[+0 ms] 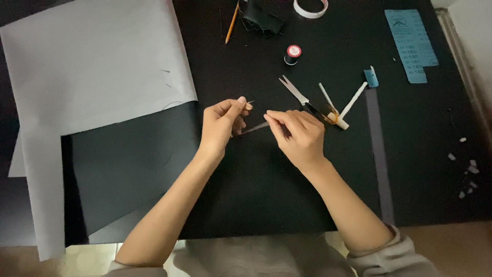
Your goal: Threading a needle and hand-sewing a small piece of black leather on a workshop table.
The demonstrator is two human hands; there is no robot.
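My left hand [223, 123] pinches a thin needle [249, 103] between thumb and forefinger above the black table. My right hand [297, 134] sits close beside it, its fingertips pinched on a narrow grey strip [254, 128] that runs between the two hands. Whether a thread is on the needle is too fine to tell. Just past my right hand lie small thread snips [300, 95] with an amber handle, and a spool of black thread [292, 54] with a red top stands farther back.
A large white sheet [92, 66] overlaps a dark sheet [133, 164] at the left. A pencil [231, 23], a black fabric piece [261, 20], a tape roll [310, 7], a blue paper strip [411, 43], a white stick [352, 105] and small paper scraps [467, 169] lie around.
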